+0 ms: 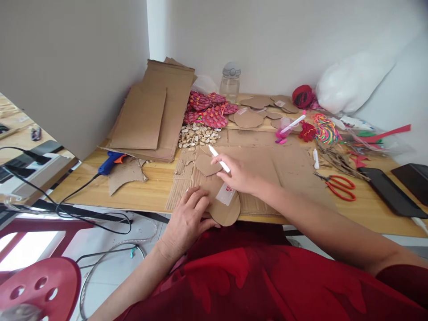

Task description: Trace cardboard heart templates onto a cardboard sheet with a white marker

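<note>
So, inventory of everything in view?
Cardboard sheets: several, brown, left rear
Glue gun: one, blue, left
Shells: pile, beige, centre
Patterned bundles: several, pink, rear
Bottle: one, clear, rear
Rear cutouts: several, brown, rear
Roll: one, red, right rear
Bag: one, white, right rear
Cords: bundles, red and multicoloured, right
Twigs: several, brown, right
Cutters: one pair, red-handled, right
Scraps: uncountable, mixed, right
Flat objects: two, black, far right
Pens: two, white, centre and right
Base sheet: one, brown, table front
Front cutouts: two, brown, centre
Power strip: one, white, far left
Cables: several, black, lower left
Stool: one, red, lower left
Table: one, tan, middle
Garment: one, red, bottom
Left hand: one, on front cutout
Right hand: one, holding a pen
</note>
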A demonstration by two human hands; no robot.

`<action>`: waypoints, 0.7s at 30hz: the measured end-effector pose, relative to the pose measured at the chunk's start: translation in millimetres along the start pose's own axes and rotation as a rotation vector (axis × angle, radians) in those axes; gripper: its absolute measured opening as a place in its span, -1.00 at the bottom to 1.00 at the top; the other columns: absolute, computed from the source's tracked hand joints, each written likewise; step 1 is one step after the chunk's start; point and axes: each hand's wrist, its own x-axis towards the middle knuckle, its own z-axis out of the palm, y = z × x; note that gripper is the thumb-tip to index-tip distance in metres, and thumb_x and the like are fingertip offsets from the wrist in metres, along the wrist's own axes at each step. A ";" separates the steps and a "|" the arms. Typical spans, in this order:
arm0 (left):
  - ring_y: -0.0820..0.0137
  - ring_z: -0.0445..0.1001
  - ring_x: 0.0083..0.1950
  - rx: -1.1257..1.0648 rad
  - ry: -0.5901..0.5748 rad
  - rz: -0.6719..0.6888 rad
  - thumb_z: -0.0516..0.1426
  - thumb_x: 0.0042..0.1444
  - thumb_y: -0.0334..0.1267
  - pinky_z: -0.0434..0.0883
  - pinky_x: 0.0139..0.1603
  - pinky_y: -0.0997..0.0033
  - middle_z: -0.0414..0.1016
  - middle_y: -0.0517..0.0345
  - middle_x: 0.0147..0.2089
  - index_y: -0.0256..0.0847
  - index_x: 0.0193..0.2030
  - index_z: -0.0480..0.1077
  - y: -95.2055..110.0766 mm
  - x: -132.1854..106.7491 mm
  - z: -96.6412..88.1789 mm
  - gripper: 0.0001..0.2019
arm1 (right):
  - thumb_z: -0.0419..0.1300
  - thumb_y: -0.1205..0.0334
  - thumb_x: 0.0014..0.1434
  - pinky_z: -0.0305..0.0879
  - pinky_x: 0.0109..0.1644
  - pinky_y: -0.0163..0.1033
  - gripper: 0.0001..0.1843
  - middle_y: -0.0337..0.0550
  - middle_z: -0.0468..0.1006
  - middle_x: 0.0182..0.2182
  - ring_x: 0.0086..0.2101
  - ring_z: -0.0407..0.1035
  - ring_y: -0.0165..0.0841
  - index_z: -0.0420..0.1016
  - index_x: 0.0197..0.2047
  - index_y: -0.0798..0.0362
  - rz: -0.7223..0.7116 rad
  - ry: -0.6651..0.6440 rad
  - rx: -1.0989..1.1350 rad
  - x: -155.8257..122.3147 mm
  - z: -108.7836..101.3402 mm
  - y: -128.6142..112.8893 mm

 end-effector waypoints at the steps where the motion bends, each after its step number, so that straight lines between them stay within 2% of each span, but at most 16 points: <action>1: -0.05 0.37 0.31 0.014 -0.010 0.004 0.31 0.12 0.09 0.47 0.28 -0.16 0.49 -0.12 0.14 -0.16 0.05 0.46 -0.1 0.5 -0.4 -0.52 | 0.21 0.36 0.20 0.41 0.05 -0.08 -0.62 -0.16 0.56 0.11 -0.18 0.53 -0.29 0.35 0.08 -0.09 0.009 -0.012 -0.025 6.9 -0.5 1.4; 4: -0.08 0.33 0.32 0.052 -0.032 0.011 0.29 0.08 0.19 0.46 0.28 -0.19 0.46 -0.13 0.17 -0.10 0.22 0.45 0.9 0.9 -0.9 -0.37 | 0.37 0.25 0.11 0.37 -0.14 -0.16 -0.52 -0.19 0.57 0.05 -0.40 0.44 -0.40 0.35 0.07 -0.09 0.071 -0.104 -0.048 22.7 -0.4 7.6; 6: -0.08 0.31 0.33 0.059 -0.039 -0.008 0.27 0.11 0.18 0.46 0.28 -0.19 0.42 -0.15 0.19 -0.08 0.24 0.46 2.4 0.8 -0.7 -0.38 | 0.42 0.22 0.07 0.32 -0.20 -0.19 -0.51 -0.23 0.58 -0.03 -0.43 0.41 -0.41 0.37 0.04 -0.08 0.087 -0.106 -0.076 27.4 1.7 14.7; 9: -0.05 0.31 0.32 0.071 -0.024 -0.065 0.25 0.20 0.08 0.46 0.28 -0.17 0.39 -0.17 0.22 -0.09 0.24 0.46 4.7 1.6 -0.2 -0.48 | 0.36 0.28 0.11 0.29 -0.19 -0.18 -0.60 -0.21 0.59 -0.09 -0.38 0.42 -0.35 0.39 0.00 -0.05 0.104 0.015 -0.125 28.2 5.8 29.0; 14: -0.01 0.36 0.25 0.116 0.004 -0.136 0.23 0.25 0.04 0.47 0.25 -0.14 0.41 -0.14 0.18 -0.07 0.22 0.45 8.3 6.4 -1.0 -0.54 | 0.26 0.36 0.18 0.29 0.01 -0.13 -0.68 -0.11 0.57 -0.01 -0.11 0.46 -0.21 0.38 -0.01 -0.03 0.138 0.194 -0.132 25.8 5.5 45.2; 18: 0.00 0.38 0.17 0.161 -0.016 -0.172 0.21 0.26 0.04 0.48 0.20 -0.11 0.44 -0.13 0.16 -0.10 0.20 0.46 12.4 10.0 -2.7 -0.55 | 0.22 0.31 0.22 0.32 -0.12 -0.18 -0.75 -0.16 0.60 -0.03 -0.38 0.40 -0.35 0.40 -0.02 -0.04 0.170 0.295 -0.082 20.2 -5.3 38.3; 21: 0.00 0.38 0.12 0.175 -0.020 -0.202 0.22 0.25 0.05 0.49 0.16 -0.11 0.44 -0.12 0.13 -0.12 0.19 0.46 15.0 11.2 -4.0 -0.54 | 0.22 0.24 0.25 0.33 -0.19 -0.19 -0.85 -0.18 0.63 -0.17 -0.42 0.41 -0.37 0.44 -0.09 -0.03 0.189 0.353 -0.005 6.6 -15.3 27.1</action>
